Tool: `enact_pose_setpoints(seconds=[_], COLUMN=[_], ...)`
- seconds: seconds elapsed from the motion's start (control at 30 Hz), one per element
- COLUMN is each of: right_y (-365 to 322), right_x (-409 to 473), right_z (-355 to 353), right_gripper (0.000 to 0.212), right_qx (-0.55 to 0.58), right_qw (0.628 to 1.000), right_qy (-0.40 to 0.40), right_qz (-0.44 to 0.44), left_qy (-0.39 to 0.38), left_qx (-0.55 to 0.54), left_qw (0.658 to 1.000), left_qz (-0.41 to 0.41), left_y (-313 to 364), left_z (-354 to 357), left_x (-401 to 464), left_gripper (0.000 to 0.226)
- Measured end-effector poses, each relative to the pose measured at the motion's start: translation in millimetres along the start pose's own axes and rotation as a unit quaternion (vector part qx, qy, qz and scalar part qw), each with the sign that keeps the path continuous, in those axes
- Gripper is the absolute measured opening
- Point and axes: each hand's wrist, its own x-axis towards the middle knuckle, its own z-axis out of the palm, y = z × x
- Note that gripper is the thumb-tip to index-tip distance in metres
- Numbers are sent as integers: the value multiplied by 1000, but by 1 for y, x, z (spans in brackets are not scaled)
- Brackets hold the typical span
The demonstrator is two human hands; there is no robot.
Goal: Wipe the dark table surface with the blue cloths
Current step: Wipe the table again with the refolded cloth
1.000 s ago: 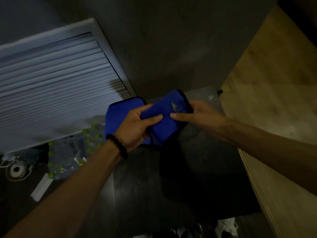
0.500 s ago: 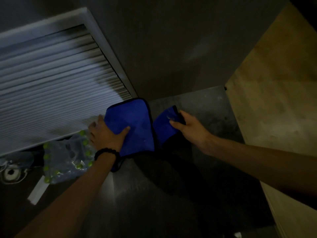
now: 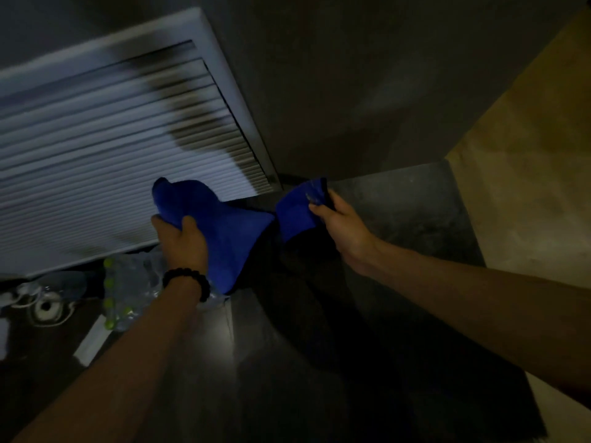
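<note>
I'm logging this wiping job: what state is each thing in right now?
Left hand: shut on the big cloth, bunched, lifted.
Right hand: shut on the small cloth, hanging folded.
Table: dark, neither cloth pressed flat on it.
Blinds: slats shut.
Bottles: packed, on floor.

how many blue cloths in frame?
2. The larger blue cloth is gripped in the left hand; the smaller blue cloth is pinched in the right hand, above the dark table. None other visible.

Near end of the table (image 3: pixel 399 219) is lost in shadow, both forearms run off frame, and the water bottle pack (image 3: pixel 128 282) is too blurry to count.
</note>
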Motion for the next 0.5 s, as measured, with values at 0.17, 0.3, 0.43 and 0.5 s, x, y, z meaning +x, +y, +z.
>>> enact_pose_setpoints(seconds=[0.17,0.3,0.43,0.5], right_y=[13,18,22,24], right_x=[17,29,39,42], right_z=[54,86,101,101], right_gripper=[45,49,50,47], right_qx=[26,12,-19,-58], right_qw=[1000,1000,999,997], right_qy=[-12,-24,-32,-32], right_qz=[-5,-1,14,25], left_qy=[64,143,158,146], left_qx=[-93,-149,-193,-197], left_qw=[993,978,968,969], left_qz=[-28,-10,-10,-14], left_y=[19,39,49,51], left_z=[-26,-54,-74,-75], left_x=[16,35,45,42], left_gripper=[52,39,43,45])
